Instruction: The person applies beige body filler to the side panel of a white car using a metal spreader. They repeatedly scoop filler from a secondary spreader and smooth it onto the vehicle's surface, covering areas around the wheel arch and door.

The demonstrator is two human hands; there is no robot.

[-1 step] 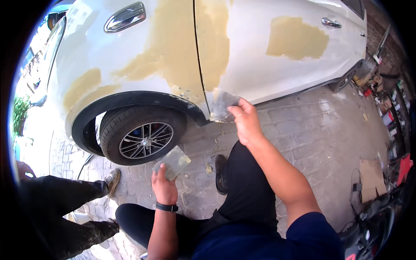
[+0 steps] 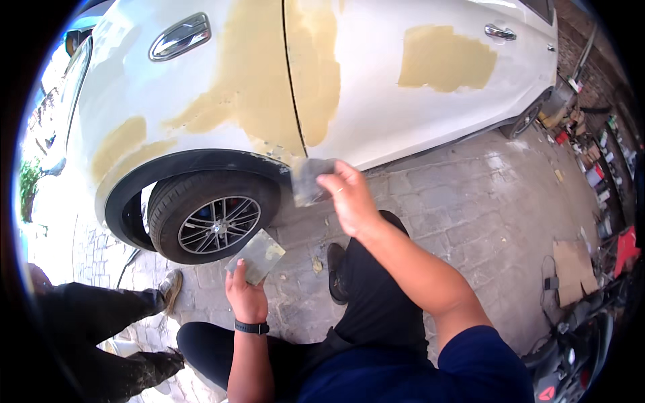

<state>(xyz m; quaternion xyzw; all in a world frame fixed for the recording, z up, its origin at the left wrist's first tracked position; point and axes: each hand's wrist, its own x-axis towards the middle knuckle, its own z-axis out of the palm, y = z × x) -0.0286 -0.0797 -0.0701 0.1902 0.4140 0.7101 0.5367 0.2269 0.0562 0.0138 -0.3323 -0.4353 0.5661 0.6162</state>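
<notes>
My left hand [image 2: 246, 296] grips a flat, greyish square putty plate [image 2: 259, 257], thumb on top, with a yellowish smear near one corner. It is held low, in front of the wheel [image 2: 220, 225]. Pinched by an edge in my right hand [image 2: 351, 196] is a thin, dark grey putty spreader [image 2: 311, 180]. The spreader is by the lower end of the white car's fender, behind the wheel arch [image 2: 195, 161]; whether it touches the body cannot be seen. Tan filler [image 2: 262, 80] covers the panels along the door gap, and another filler patch [image 2: 449, 59] lies on the door.
On the left another person's dark trouser legs [image 2: 101, 309] and shoe [image 2: 170, 291] are close to my knee. Paving bricks [image 2: 443, 228] make up the ground. To the right are a cardboard sheet [image 2: 573, 272], a motorcycle [image 2: 571, 356] and assorted clutter along the wall.
My right hand with the spreader has moved left and slightly down, toward the rear of the wheel arch. The view has shifted a little; my left hand still holds the plate.
</notes>
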